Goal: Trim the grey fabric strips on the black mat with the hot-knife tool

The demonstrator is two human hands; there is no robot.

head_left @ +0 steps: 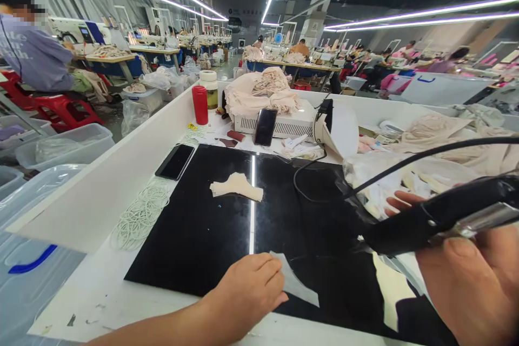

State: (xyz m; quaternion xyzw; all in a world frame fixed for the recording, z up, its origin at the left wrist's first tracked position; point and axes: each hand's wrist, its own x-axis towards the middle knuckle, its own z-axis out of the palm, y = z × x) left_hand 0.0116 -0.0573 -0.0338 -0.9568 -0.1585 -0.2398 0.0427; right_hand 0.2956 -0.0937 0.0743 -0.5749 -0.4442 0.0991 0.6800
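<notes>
My left hand (249, 284) rests on the black work mat (194, 232), fingers curled and pressed on the edge of a thin translucent piece (298, 284). My right hand (474, 275) grips a black corded hand tool (430, 221), whose tip points left above the mat. A small beige fabric piece (236, 187) lies alone in the middle of the mat, beyond both hands.
A phone (175, 161) and a heap of white rubber bands (140, 211) lie left of the mat. Behind it are a red bottle (200, 104), a white box (284, 124) with a second phone (265, 126), and fabric piles (438, 140). A seated person (32, 48) works far left.
</notes>
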